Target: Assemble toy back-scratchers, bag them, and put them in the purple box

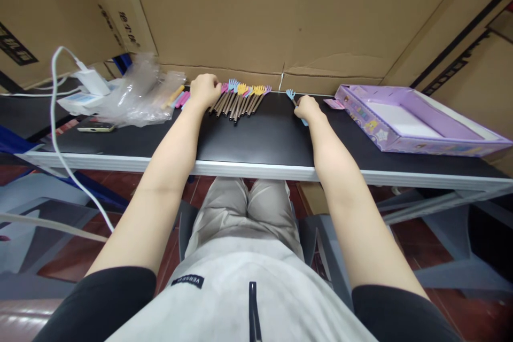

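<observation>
We find the right hand [308,108] pinching one stick [291,95] mid-length, apparently for balance, while the left hand [205,90] (grip: we cannot tell) sits beside the pile [239,99].

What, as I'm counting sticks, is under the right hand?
Partly covered by the right hand is a claw-tipped stick: its blue claw and some shaft show beyond; a light-blue piece shows on the near side. What lies directly beneath the hand is hidden.
</observation>
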`<state>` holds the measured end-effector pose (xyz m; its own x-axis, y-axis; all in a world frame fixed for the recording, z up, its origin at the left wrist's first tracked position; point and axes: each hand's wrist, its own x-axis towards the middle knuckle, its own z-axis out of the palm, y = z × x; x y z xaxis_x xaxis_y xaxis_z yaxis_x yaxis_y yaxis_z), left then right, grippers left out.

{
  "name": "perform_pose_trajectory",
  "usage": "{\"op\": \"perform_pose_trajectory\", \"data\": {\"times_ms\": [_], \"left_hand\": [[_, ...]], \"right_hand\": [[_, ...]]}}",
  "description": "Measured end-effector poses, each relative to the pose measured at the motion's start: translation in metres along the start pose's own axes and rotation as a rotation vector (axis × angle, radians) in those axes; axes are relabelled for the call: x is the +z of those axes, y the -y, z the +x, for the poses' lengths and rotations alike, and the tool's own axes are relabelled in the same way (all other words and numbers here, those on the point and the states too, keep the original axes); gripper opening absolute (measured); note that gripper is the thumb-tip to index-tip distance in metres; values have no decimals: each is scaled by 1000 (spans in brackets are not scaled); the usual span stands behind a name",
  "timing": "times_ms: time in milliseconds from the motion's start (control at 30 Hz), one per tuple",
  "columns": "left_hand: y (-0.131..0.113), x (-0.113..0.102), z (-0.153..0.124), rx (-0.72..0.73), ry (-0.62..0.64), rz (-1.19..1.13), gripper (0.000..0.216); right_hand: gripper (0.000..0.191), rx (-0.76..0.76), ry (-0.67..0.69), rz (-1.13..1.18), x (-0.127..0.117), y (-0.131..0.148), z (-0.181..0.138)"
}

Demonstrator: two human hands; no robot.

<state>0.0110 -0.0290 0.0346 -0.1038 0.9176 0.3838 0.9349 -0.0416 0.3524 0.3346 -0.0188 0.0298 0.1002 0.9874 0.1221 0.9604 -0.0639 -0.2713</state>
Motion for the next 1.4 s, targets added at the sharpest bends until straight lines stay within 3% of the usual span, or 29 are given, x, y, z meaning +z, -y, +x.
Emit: {"op": "perform_pose_trajectory", "data": {"times_ms": [100,267,1167,1400], "left_hand": [[14,0,1,-75,48,5,41],[20,14,6,-82,65,4,42],[16,15,3,-63,132,71,41],[17,15,2,-67,143,66,39]], "right_hand": [[49,-11,-17,5,3,-3,2],[47,-27,-50,12,8,-9,9],[41,-105,-29,97,12,6,8],[54,69,-174,97,15,-25,17]]}}
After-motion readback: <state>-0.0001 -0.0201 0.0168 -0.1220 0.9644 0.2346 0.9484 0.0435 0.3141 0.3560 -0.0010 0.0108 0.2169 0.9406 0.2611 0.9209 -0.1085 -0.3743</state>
